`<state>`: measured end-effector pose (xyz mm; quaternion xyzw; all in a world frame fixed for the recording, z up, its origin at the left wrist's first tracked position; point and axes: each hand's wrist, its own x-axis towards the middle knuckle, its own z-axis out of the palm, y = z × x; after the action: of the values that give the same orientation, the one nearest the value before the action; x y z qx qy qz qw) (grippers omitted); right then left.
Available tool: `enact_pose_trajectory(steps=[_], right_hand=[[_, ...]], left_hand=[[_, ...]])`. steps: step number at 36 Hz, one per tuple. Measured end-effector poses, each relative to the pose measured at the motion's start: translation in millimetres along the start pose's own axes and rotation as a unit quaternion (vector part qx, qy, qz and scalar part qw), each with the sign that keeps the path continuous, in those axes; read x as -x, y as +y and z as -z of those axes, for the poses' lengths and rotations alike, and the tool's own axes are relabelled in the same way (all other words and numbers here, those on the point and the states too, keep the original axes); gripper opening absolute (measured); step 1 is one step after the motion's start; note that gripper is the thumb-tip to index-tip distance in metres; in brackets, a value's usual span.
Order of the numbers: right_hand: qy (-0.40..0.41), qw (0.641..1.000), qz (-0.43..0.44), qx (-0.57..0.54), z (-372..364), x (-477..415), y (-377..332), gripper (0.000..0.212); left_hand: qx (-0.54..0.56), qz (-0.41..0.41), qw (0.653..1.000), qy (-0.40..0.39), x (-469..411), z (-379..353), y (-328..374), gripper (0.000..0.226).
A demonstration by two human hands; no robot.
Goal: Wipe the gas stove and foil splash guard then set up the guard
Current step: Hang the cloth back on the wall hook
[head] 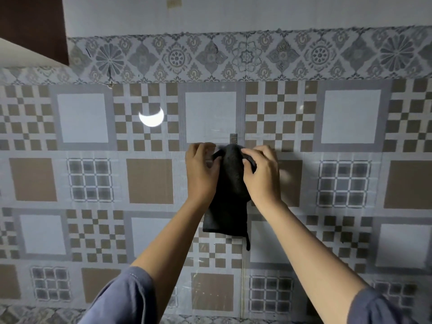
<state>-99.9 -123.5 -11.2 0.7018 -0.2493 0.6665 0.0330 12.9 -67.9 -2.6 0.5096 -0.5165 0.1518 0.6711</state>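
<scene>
L hand (202,170) + R hand (261,174): fingers curled, pinching top of dark cloth (230,183) at wall hook (233,138), far centre | rest hangs down tiled wall (149,181) | I read: 2 hands to seat/free it on hook | stove, guard out of view

A tiled room in a home, likely a kitchen. Glossy patterned wall tiles (149,181) spread on every side of the grip on the cloth (230,183). A floral border (177,58) runs well above it, and a small hook (233,138) sits just above.
</scene>
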Motion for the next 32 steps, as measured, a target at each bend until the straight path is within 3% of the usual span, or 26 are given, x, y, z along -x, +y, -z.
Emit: enact_pose_trajectory(steps=[6, 10, 23, 32], right_hand=[[-0.006, 0.997, 0.081, 0.016, -4.4, -6.0, 3.8, 0.029], [-0.008, 0.996, 0.084, 0.005, -9.7, -0.1, 8.6, 0.028], [-0.065, 0.993, 0.055, -0.080, -9.2, 7.9, 11.8, 0.035], [-0.128, 0.989, -0.005, -0.075, 5.4, -1.4, -2.3, 0.037]], left_hand=[[-0.072, -0.115, 0.989, -0.057, -2.9, -1.1, -4.8, 0.028], [-0.074, -0.146, 0.984, -0.070, 1.2, -2.1, -15.0, 0.033], [0.123, -0.037, 0.983, -0.129, 24.1, -0.9, -20.6, 0.034], [0.128, 0.030, 0.979, -0.157, 18.3, 6.9, -8.3, 0.032]])
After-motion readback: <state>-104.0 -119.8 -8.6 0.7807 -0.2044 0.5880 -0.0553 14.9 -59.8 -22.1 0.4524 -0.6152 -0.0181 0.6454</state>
